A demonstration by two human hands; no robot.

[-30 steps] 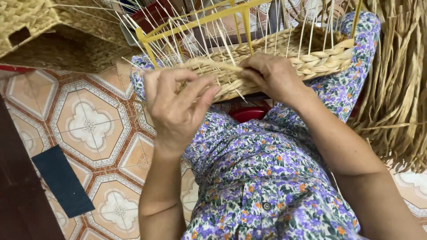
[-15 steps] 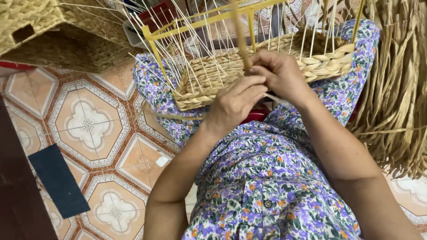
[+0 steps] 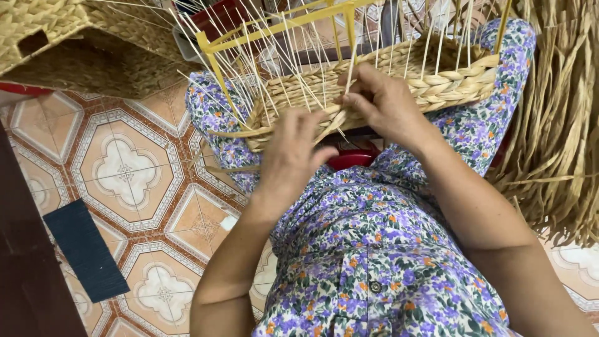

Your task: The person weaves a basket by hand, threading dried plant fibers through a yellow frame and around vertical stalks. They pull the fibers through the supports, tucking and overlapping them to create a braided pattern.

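Observation:
A half-woven straw basket (image 3: 449,81) rests on my knees, built on a yellow wire frame (image 3: 274,28) with many thin pale stakes standing up from it. My left hand (image 3: 293,156) sits at the basket's near wall with its fingers curled around a flat straw strand (image 3: 331,125). My right hand (image 3: 384,103) pinches the same strand against the woven wall, fingers tucked between the stakes. Both hands touch the weave near the middle of the near side.
A finished woven basket (image 3: 43,25) stands at the top left. A bundle of dry straw (image 3: 561,125) hangs at the right. A red stool (image 3: 352,159) shows under my lap. A dark mat (image 3: 84,249) lies on the patterned tile floor (image 3: 125,168).
My left hand, raised and away from the basket a second ago, has come down to the near wall and closed on the strand. My right hand stayed on the weave.

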